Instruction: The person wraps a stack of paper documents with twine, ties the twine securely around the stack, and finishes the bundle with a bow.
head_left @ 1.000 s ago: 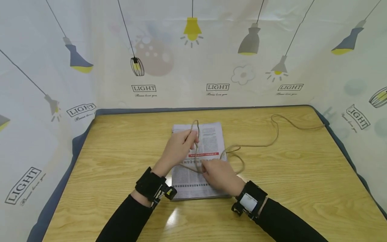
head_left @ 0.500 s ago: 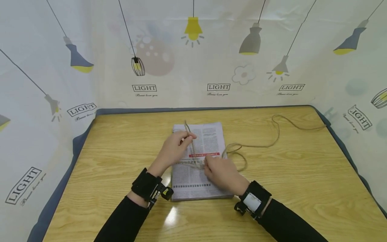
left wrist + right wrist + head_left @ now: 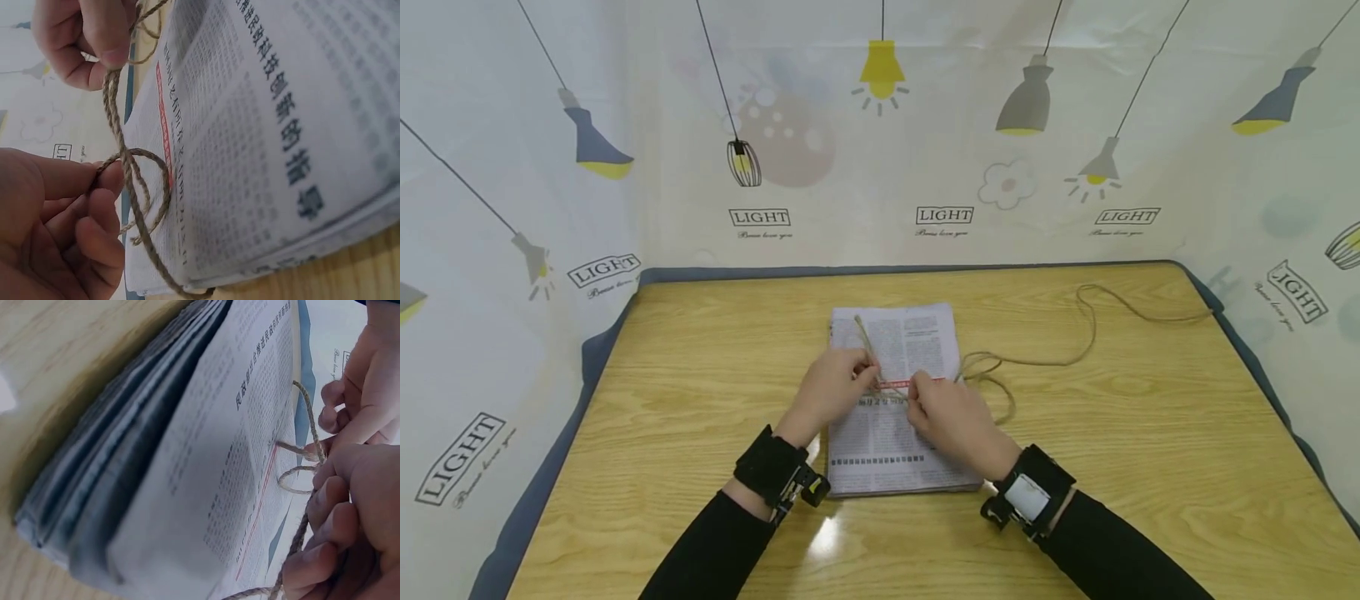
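A stack of folded newspapers [image 3: 887, 442] lies on the table, with brown twine [image 3: 129, 164] running across it. Over its left part, my left hand [image 3: 835, 387] pinches a piece of twine between thumb and fingers; a short end sticks up beyond those fingers. Close by on the right, my right hand [image 3: 951, 417] grips the twine with curled fingers above the red printed line. In the left wrist view, a small loop of twine hangs by the left fingertips, beside the strand held by the right hand. The right wrist view shows both hands almost touching.
A long loose length of twine [image 3: 1045, 362] trails right from the stack to the table's far right edge. The wooden table [image 3: 700, 358] is bordered by a printed cloth backdrop [image 3: 850, 183] with lamp pictures. Each wrist wears a black strapped camera.
My left hand has come down and nearer to the right hand, drawing the twine end lower over the newspapers. The right hand has shifted slightly up and right, still gripping the twine.
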The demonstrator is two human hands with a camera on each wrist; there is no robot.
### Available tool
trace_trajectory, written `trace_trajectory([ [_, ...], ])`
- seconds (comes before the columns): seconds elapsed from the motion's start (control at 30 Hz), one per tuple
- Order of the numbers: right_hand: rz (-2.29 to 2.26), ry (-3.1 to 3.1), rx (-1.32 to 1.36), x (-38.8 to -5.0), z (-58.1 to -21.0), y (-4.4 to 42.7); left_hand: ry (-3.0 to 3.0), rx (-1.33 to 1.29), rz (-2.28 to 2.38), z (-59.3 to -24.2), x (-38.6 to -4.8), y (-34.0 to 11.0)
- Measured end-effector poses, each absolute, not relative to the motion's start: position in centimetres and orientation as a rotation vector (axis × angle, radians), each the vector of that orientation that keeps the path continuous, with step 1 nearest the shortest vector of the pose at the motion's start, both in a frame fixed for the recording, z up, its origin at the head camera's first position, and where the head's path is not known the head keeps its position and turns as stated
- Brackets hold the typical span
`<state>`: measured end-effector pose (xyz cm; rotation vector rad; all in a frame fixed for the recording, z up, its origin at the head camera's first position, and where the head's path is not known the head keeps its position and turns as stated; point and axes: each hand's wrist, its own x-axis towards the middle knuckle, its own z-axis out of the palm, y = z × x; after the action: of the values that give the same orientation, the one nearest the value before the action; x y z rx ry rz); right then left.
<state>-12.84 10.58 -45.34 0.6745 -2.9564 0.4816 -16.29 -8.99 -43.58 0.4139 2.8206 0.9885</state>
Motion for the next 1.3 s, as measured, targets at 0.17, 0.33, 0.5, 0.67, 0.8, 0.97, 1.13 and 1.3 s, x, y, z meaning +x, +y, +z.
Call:
trace_trajectory([
  [0.17,0.494,-2.961,0.663,-12.9,-45.3,10.6,2.706,0.365,0.973,-43.6,-15.7,-8.6],
  [0.33,0.512,-3.001,0.632,-13.1,-45.2,10.6,2.647,0.356,0.978,-43.3,-15.4,-8.4],
  [0.5,0.527,-3.021,0.611,-13.3,-45.2,10.5,2.682,0.341,0.929,-43.2,-15.1,-8.3],
  [0.67,0.542,-3.016,0.593,-13.3,-45.3,10.4,2.780,0.353,0.840,-43.4,-15.0,-8.1],
  [0.8,0.576,-3.006,0.585,-13.3,-45.3,10.3,2.843,0.342,0.829,-43.4,-15.0,-7.9],
  [0.97,0.609,-3.007,0.574,-13.4,-45.2,10.3,2.864,0.309,0.807,-43.1,-15.1,-7.9],
  [1.13,0.633,-2.991,0.561,-13.5,-45.3,10.3,2.843,0.341,0.758,-42.6,-15.1,-7.8],
  [1.3,0.638,-2.963,0.550,-13.7,-45.5,10.2,2.815,0.390,0.720,-42.4,-15.2,-7.8],
])
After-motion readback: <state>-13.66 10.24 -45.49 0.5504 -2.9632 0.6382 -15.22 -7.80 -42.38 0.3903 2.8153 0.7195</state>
